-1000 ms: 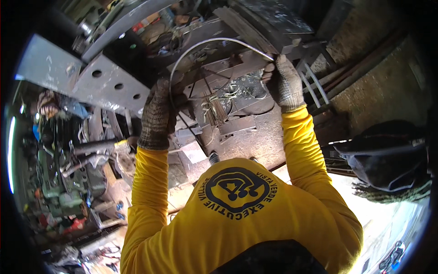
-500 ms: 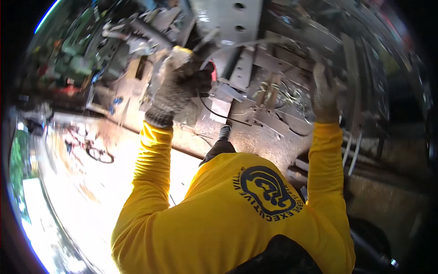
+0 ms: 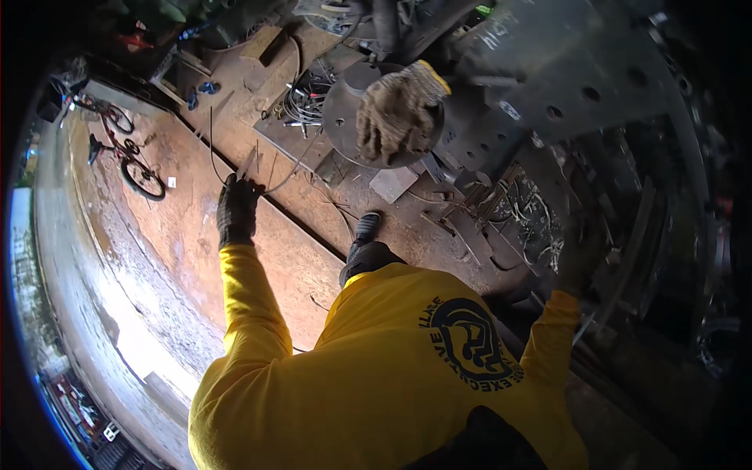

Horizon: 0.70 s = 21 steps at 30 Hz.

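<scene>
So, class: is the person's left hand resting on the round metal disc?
No. The left hand, in a dark glove, is out over the rusty floor holding a thin wire, well apart from the round metal disc.

Single head cam, looks steeply down over torso, fisheye; right side prob. too dark.

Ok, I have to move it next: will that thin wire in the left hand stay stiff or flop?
Probably springy rather than stiff: the thin wire curves in a long arc out of the gloved left hand. It looks light for its length, so its free end may whip or sway.
</scene>
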Available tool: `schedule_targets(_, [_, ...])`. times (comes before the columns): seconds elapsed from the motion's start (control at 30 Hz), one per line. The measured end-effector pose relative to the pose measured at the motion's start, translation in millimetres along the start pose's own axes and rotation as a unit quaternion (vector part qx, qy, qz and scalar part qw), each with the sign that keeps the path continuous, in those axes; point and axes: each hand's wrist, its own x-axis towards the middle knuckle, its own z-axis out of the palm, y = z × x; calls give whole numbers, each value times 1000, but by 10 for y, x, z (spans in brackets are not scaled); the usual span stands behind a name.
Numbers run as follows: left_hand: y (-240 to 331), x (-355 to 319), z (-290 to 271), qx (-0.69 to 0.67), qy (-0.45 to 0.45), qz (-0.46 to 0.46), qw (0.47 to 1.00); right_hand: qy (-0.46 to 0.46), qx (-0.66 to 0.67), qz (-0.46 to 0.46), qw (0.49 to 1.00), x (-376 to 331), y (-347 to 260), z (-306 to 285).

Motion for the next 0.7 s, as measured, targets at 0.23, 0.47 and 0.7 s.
schedule_targets(0.23, [-662,1174,398,777,-32,181,602,68,-78,84,991,-42,264,210])
schedule_targets(0.47, [-1435,2446,955,403,-5,189,895,47,-188,166,967,-78,483,216])
schedule_targets(0.7, [-1130,2927,1585,573,-67,-19,817,-97,-459,131,873,-296,728,-5])
